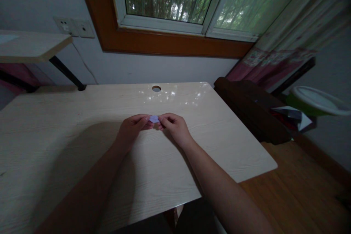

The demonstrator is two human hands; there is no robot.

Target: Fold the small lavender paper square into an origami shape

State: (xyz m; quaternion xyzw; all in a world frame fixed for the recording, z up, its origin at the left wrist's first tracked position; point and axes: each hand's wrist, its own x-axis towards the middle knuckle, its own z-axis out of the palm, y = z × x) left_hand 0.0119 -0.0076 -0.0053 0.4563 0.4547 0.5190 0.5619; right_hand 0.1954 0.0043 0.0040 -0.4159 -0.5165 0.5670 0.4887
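A small, flat piece of light purple paper (154, 119), seemingly folded, is held just above the pale wood-grain table (170, 168). My left hand (133, 128) pinches its left end between thumb and fingers. On the other end, my right hand (175, 126) grips it the same way, thumb on top. The two hands are close together, with only the middle of the paper showing between them. Its ends are covered by my fingertips, and I cannot make out its full shape.
A round cable hole (156, 89) sits near the table's back edge. At the left, a raised shelf (35, 45) stands on black legs. Beyond the right edge are dark brown furniture (246, 106) and a green bin-like container with a white rim (320, 98). A window (170, 0) is ahead.
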